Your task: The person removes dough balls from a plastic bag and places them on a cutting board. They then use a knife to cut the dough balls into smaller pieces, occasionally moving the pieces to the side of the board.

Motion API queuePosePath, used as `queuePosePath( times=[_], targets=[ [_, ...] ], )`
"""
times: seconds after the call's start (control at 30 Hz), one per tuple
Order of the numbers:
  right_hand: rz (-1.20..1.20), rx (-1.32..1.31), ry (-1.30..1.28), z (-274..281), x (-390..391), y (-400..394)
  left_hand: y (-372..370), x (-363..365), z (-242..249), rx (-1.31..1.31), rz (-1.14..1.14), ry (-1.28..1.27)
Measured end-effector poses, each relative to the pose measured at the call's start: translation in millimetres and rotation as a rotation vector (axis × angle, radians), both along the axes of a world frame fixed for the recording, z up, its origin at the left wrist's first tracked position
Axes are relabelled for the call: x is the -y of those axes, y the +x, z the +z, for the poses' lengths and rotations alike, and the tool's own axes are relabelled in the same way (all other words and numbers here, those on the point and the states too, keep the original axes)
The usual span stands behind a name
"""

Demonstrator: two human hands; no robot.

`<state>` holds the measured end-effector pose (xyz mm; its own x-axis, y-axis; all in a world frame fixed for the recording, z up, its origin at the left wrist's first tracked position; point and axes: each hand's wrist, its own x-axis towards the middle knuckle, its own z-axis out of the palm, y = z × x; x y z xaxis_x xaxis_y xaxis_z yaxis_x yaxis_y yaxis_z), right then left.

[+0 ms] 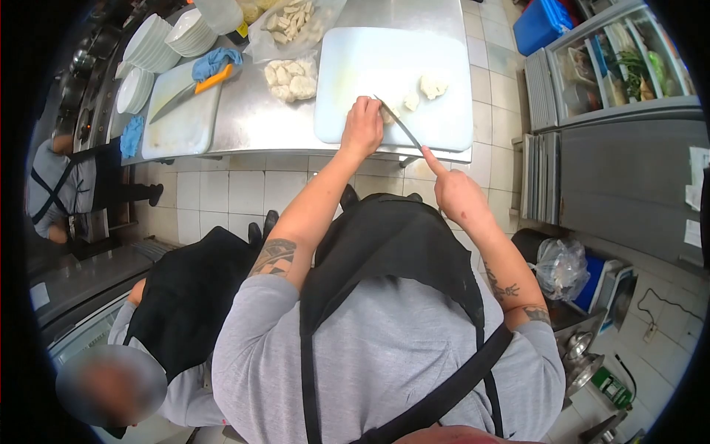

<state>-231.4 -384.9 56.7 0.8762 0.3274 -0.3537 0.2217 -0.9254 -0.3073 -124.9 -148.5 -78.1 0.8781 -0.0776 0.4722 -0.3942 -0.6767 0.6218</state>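
Observation:
On a white cutting board at the steel table's edge, my left hand has its fingers curled down on a small cauliflower piece, partly hidden by the fingers. My right hand grips a knife, its index finger stretched along the blade's spine; the handle is hidden in the palm. The blade slants up and left, its tip beside my left fingertips. Further right on the board lie a larger cauliflower chunk and a smaller floret.
Left of the board sit bagged pale pieces and another open plastic bag. A second board bears an orange-handled knife and a blue cloth, near stacked white bowls. A co-worker stands close on my left; another person is farther left.

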Motion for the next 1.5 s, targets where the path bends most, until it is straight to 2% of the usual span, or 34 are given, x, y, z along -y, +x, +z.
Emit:
queuePosePath(
  times=[0.1,0.2,0.3,0.4,0.43,0.53,0.63,0.77,1.07,1.27,1.37,1.43,1.47,1.5],
  targets=[
    [0.010,-0.088,-0.037,-4,-1,12,1,0,1,-0.018,0.004,0.016],
    [0.023,-0.144,0.052,-39,10,28,2,0,4,-0.032,0.003,0.010],
    [0.043,-0.140,0.156,-50,27,38,-1,1,1,-0.046,-0.003,-0.016],
    [-0.132,-0.396,0.431,-12,36,47,-1,-3,0,-0.063,-0.032,-0.062],
    [-0.086,-0.294,0.479,-20,39,46,-3,-4,0,-0.072,-0.040,-0.083],
    [-0.029,-0.047,0.271,-29,27,33,-7,-10,-1,0.019,-0.062,-0.060],
    [-0.033,-0.012,0.152,-17,15,18,-10,-9,-3,-0.064,-0.062,-0.193],
    [-0.013,0.055,0.120,-7,10,8,-9,-10,-2,-0.103,-0.055,-0.160],
    [0.042,0.035,-0.026,-2,7,-1,-7,-6,-7,-0.033,-0.031,-0.131],
    [0.055,-0.074,-0.072,2,6,10,-7,-7,-6,-0.036,-0.050,-0.118],
    [0.065,-0.150,-0.021,-25,13,24,-9,-8,-5,-0.035,-0.043,-0.128],
    [0.055,-0.169,0.154,-31,25,34,-12,-5,-3,0.072,-0.001,-0.131],
    [0.048,-0.172,0.240,-35,35,39,-16,-6,0,0.054,-0.030,-0.052],
    [0.139,-0.012,0.416,-53,48,44,-19,-9,7,0.047,-0.059,0.027]
  ],
)
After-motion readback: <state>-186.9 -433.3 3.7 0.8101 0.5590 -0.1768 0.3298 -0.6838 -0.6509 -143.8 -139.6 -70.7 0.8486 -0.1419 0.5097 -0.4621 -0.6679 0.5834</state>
